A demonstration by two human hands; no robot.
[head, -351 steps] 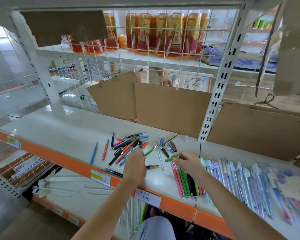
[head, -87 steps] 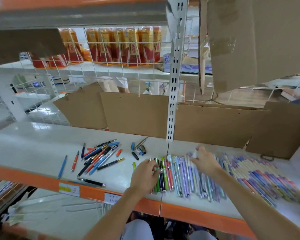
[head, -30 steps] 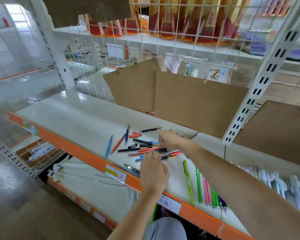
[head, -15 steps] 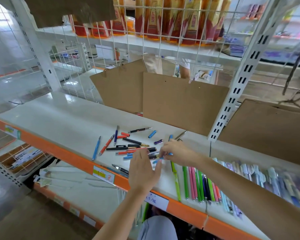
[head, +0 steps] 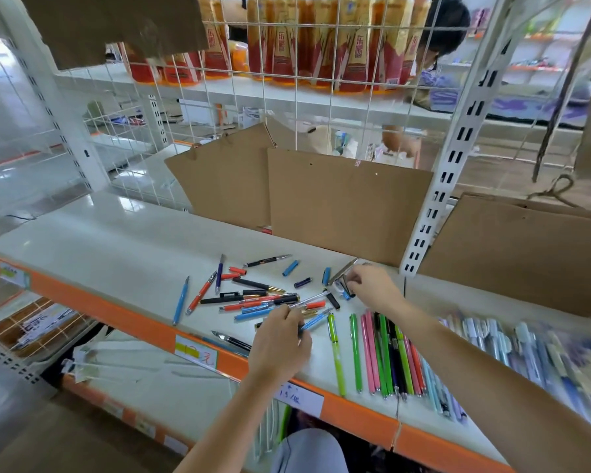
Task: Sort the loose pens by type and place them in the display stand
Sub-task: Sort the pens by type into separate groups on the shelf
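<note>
A white shop shelf (head: pixel 123 247) with an orange front edge was seen from above. A loose heap of pens (head: pixel 253 295) in red, blue and black lay scattered at its middle; just to the right, green, pink and dark pens (head: pixel 379 349) were already laid in a neat parallel row. The left hand (head: pixel 280 346) was curled at the heap's near edge, its fingertips pinching a clear pen (head: pixel 309 299). The right hand (head: pixel 372 286) was reached to the heap's far side, fingers pinched on a small dark pen part (head: pixel 347 285); what exactly could not be told. The step would probably be done best if one pen were lifted clear at a time and matched to its row, so neighbours were not dragged along. Handwritten shelf-edge price tags (head: pixel 299 397) were seen, but not legibly. Red-and-gold packets (head: pixel 280 39) behind the wire grid bore Chinese characters, too blurred to read.
</note>
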